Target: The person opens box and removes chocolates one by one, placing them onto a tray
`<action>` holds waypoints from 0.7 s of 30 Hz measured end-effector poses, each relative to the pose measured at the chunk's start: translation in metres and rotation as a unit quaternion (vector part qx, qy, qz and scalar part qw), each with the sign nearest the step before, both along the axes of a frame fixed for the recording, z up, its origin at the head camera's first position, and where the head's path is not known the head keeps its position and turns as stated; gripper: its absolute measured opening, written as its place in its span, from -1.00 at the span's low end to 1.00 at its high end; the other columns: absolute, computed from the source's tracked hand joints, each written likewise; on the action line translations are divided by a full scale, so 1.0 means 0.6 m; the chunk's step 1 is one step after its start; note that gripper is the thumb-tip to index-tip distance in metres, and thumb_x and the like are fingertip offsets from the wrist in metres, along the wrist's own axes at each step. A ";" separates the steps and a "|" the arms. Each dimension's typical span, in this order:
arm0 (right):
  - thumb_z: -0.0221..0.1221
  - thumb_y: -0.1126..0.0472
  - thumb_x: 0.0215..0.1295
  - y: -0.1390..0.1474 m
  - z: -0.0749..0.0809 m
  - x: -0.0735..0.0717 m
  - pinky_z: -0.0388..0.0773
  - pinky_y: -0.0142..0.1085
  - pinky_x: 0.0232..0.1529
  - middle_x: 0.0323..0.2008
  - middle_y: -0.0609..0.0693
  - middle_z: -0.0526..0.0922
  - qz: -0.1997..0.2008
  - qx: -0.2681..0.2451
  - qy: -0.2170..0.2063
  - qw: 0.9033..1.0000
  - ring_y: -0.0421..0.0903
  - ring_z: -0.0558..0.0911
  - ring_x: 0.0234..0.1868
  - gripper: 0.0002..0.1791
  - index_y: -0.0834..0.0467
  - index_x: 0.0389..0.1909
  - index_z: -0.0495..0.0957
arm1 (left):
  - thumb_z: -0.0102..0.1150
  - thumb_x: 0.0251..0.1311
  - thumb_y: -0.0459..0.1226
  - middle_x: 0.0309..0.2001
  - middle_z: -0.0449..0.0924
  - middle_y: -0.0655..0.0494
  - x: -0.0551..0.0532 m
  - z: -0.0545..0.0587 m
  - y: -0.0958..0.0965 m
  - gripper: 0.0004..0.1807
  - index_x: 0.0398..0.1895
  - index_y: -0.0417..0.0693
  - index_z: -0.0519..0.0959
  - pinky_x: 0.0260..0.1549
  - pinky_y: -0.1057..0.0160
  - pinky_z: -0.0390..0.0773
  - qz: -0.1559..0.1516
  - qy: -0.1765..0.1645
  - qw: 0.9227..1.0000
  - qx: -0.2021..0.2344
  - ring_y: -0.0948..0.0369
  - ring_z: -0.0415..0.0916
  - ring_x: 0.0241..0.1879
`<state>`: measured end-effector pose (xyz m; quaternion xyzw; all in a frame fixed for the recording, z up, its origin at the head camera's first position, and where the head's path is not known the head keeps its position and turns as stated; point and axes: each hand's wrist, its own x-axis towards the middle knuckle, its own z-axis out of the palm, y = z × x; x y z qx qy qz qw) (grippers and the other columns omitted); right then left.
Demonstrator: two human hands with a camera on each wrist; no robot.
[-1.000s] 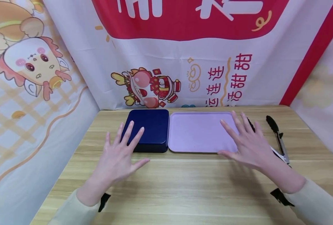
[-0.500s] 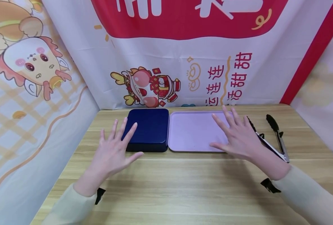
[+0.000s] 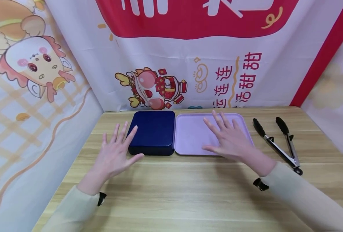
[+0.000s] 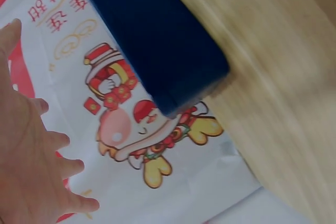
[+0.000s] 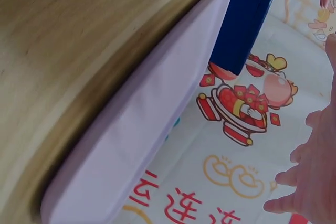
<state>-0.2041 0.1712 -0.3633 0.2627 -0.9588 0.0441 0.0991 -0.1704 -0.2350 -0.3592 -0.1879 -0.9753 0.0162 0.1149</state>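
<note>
My left hand (image 3: 114, 154) is spread with straight fingers at the near left corner of a dark blue box (image 3: 152, 130), its fingertips overlapping the box's left edge in the head view. A flat lilac tray (image 3: 190, 135) lies right beside the box. Over the tray's right half hovers my right hand (image 3: 229, 138), fingers spread and nothing in them. In the left wrist view the blue box (image 4: 152, 35) shows apart from the palm. The right wrist view shows the lilac tray (image 5: 142, 114) well away from the right fingers (image 5: 286, 203).
Black-tipped metal tongs (image 3: 279, 149) lie spread on the right of the wooden table (image 3: 171, 193). A printed cloth (image 3: 102, 64) hangs behind the table's back edge, and more cloth covers both sides.
My right hand has moved left over the tray, uncovering the tongs. My left hand has shifted slightly left and away from me. Both stay spread.
</note>
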 end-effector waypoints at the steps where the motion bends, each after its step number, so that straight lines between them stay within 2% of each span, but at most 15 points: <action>1: -0.04 -0.52 0.19 -0.003 -0.003 -0.003 -0.13 0.34 0.29 0.53 0.10 -0.38 -0.001 -0.004 -0.005 1.000 0.23 -0.22 0.49 0.05 -0.09 0.57 -0.12 | -0.09 0.13 0.44 0.55 -0.32 -0.05 -0.002 -0.002 -0.002 0.08 0.58 0.27 -0.27 0.18 -0.49 -0.17 0.001 -0.002 1.000 0.003 -0.13 -0.38 0.49; 8: -0.06 -0.52 0.21 -0.021 -0.018 -0.020 -0.09 0.35 0.28 0.54 0.14 -0.32 0.003 -0.024 -0.021 0.999 0.26 -0.13 0.48 0.04 -0.10 0.57 -0.16 | -0.13 0.16 0.43 0.55 -0.33 -0.05 -0.020 -0.022 -0.023 0.05 0.58 0.24 -0.26 0.19 -0.48 -0.17 0.015 -0.026 0.999 0.032 -0.13 -0.38 0.49; 14: -0.12 -0.53 0.22 -0.043 -0.025 -0.039 -0.07 0.34 0.29 0.54 0.09 -0.35 0.006 -0.030 -0.038 0.999 0.24 -0.13 0.49 0.03 -0.11 0.57 -0.20 | -0.09 0.22 0.37 0.56 -0.36 -0.02 -0.042 -0.036 -0.039 0.03 0.57 0.26 -0.33 0.17 -0.50 -0.11 0.008 -0.041 0.997 0.071 -0.09 -0.40 0.49; 21: -0.13 -0.52 0.24 -0.073 -0.030 -0.060 -0.09 0.32 0.30 0.53 0.10 -0.37 0.010 -0.049 -0.060 0.997 0.23 -0.14 0.49 0.03 -0.13 0.57 -0.29 | -0.07 0.29 0.28 0.55 -0.38 -0.05 -0.065 -0.054 -0.059 0.00 0.57 0.18 -0.35 0.16 -0.50 -0.12 0.001 -0.060 0.991 0.123 -0.07 -0.44 0.49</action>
